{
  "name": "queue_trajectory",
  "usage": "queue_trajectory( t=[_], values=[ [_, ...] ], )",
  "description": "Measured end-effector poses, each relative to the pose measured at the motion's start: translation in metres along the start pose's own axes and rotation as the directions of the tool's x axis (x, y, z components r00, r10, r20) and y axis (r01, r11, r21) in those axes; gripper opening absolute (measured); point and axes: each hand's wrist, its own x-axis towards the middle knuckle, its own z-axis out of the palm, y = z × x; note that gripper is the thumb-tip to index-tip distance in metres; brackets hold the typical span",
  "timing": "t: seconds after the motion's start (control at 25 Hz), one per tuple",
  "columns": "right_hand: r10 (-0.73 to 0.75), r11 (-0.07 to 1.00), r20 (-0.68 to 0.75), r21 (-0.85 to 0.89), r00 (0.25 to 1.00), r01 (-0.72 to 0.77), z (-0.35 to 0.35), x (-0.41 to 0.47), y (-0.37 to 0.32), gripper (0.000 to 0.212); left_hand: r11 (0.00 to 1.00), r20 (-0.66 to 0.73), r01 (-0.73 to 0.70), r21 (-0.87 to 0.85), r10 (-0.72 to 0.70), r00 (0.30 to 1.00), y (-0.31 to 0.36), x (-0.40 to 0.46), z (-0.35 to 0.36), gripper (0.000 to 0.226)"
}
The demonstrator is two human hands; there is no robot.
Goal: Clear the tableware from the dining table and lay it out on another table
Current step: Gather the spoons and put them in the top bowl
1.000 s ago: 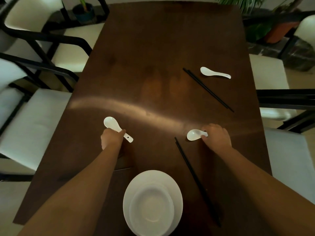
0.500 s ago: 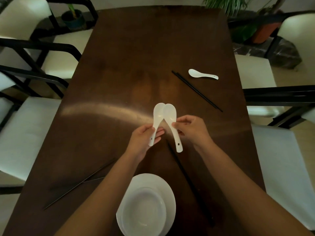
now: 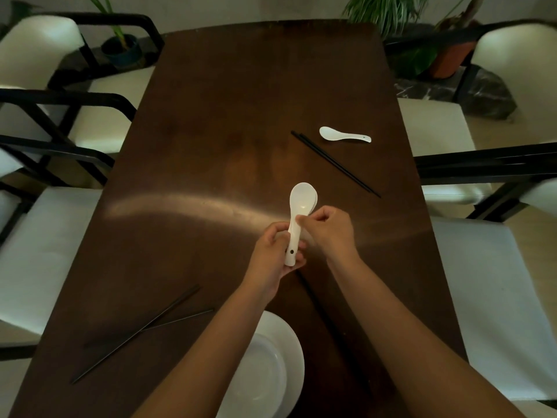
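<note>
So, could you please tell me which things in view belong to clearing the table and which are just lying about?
Part of the job:
- stacked white spoons, held by left hand and right hand
- far spoon
- black chopstick pairs
- white plates
- dining table

Just lying about:
- chairs
- potted plants

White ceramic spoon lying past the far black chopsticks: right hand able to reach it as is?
Probably yes: bare tabletop lies between, but the right hand is pinching the stacked white spoons with the left hand, so it must let go first.

Dark wood table (image 3: 229, 122) – 1 white spoon (image 3: 343, 135), 3 black chopstick prs (image 3: 334, 163), stacked white plates (image 3: 271, 369) near edge.
</note>
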Motion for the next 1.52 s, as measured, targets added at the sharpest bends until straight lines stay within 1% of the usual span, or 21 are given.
queue_trajectory(
  t=[0.08, 0.16, 0.2, 0.28, 0.36, 0.48, 0.56, 0.64, 0.72, 0.76, 0.8, 0.84, 0.92, 1.0, 1.04, 1.12, 1.2, 1.28, 1.36, 1.44, 1.52],
  values=[
    [-0.031, 0.999, -0.001, 0.026, 1.0, 0.031, -0.006, 0.001, -0.002, 0.025, 0.999, -0.007, 0.014, -0.031, -0.015, 1.0, -0.002, 0.0, -0.001, 0.023],
    [-0.095, 0.986, 0.075, 0.143, 0.993, 0.084, -0.02, 0.006, -0.007, 0.035, 0.999, 0.036, 0.028, -0.04, -0.027, 0.999, -0.001, 0.0, -0.005, 0.024],
    [-0.138, 0.978, 0.126, 0.174, 0.982, 0.115, -0.027, 0.01, -0.01, 0.033, 0.999, 0.077, 0.035, -0.04, -0.032, 0.997, 0.001, 0.0, -0.008, 0.025],
    [-0.217, 0.971, 0.178, 0.144, 0.96, 0.193, -0.039, 0.02, -0.012, 0.021, 0.998, 0.152, 0.055, -0.025, -0.051, 0.987, 0.007, 0.0, -0.012, 0.027],
    [-0.241, 0.968, 0.146, 0.102, 0.959, 0.228, -0.045, 0.028, -0.013, 0.018, 0.997, 0.144, 0.056, 0.046, -0.062, 0.988, 0.014, 0.002, -0.014, 0.024],
    [-0.209, 0.971, 0.104, 0.139, 0.972, 0.194, -0.047, 0.04, -0.011, 0.019, 0.993, 0.078, 0.041, 0.11, -0.049, 0.996, 0.021, 0.007, -0.014, 0.017],
    [-0.177, 0.977, 0.121, 0.14, 0.977, 0.16, -0.047, 0.05, -0.012, 0.021, 0.997, 0.056, 0.049, 0.067, -0.052, 0.997, 0.024, 0.012, -0.013, 0.015],
    [-0.157, 0.984, 0.191, 0.118, 0.969, 0.136, -0.046, 0.063, -0.017, 0.019, 0.998, 0.034, 0.067, 0.007, -0.067, 0.997, 0.028, 0.018, -0.01, 0.014],
    [-0.124, 0.985, 0.254, 0.146, 0.959, 0.088, -0.05, 0.082, -0.025, 0.011, 0.995, 0.008, 0.085, -0.042, -0.085, 0.996, 0.032, 0.027, -0.006, 0.014],
    [-0.098, 0.986, 0.238, 0.155, 0.966, 0.062, -0.053, 0.096, -0.029, 0.007, 0.993, -0.008, 0.096, -0.067, -0.097, 0.995, 0.033, 0.032, -0.005, 0.014],
    [-0.092, 0.991, 0.172, 0.114, 0.981, 0.072, -0.059, 0.114, -0.033, 0.008, 0.99, -0.026, 0.106, -0.096, -0.109, 0.994, 0.034, 0.037, -0.004, 0.013],
    [-0.129, 0.991, 0.08, -0.011, 0.988, 0.13, -0.065, 0.137, -0.036, 0.013, 0.985, -0.045, 0.114, -0.131, -0.121, 0.992, 0.035, 0.043, -0.005, 0.013],
    [-0.284, 0.895, -0.022, -0.365, 0.959, 0.256, -0.076, 0.183, -0.041, 0.028, 0.971, -0.077, 0.124, -0.207, -0.143, 0.987, 0.036, 0.054, -0.008, 0.013],
    [-0.397, 0.729, 0.038, -0.594, 0.917, 0.34, -0.081, 0.227, -0.044, 0.039, 0.958, -0.096, 0.126, -0.256, -0.155, 0.983, 0.037, 0.064, -0.012, 0.013],
    [-0.398, 0.642, 0.105, -0.678, 0.911, 0.359, -0.078, 0.249, -0.045, 0.043, 0.953, -0.108, 0.126, -0.276, -0.161, 0.981, 0.037, 0.07, -0.014, 0.013],
    [-0.319, 0.462, 0.234, -0.808, 0.919, 0.366, -0.07, 0.281, -0.045, 0.045, 0.943, -0.138, 0.122, -0.309, -0.171, 0.976, 0.036, 0.078, -0.018, 0.013],
    [-0.265, 0.34, 0.306, -0.857, 0.914, 0.386, -0.062, 0.3, -0.043, 0.04, 0.938, -0.154, 0.117, -0.327, -0.175, 0.973, 0.035, 0.085, -0.02, 0.013],
    [-0.318, 0.323, 0.289, -0.862, 0.903, 0.389, -0.056, 0.31, -0.038, 0.032, 0.933, -0.162, 0.12, -0.339, -0.184, 0.969, 0.033, 0.088, -0.02, 0.013],
    [-0.359, 0.385, 0.218, -0.851, 0.907, 0.357, -0.053, 0.31, -0.034, 0.024, 0.929, -0.166, 0.125, -0.348, -0.193, 0.967, 0.031, 0.089, -0.021, 0.014],
    [-0.342, 0.439, 0.167, -0.842, 0.925, 0.314, -0.053, 0.305, -0.031, 0.019, 0.929, -0.162, 0.132, -0.346, -0.198, 0.967, 0.031, 0.088, -0.021, 0.014],
    [-0.329, 0.444, 0.148, -0.847, 0.933, 0.291, -0.055, 0.294, -0.03, 0.014, 0.929, -0.161, 0.134, -0.344, -0.199, 0.967, 0.031, 0.086, -0.019, 0.012]
  ],
)
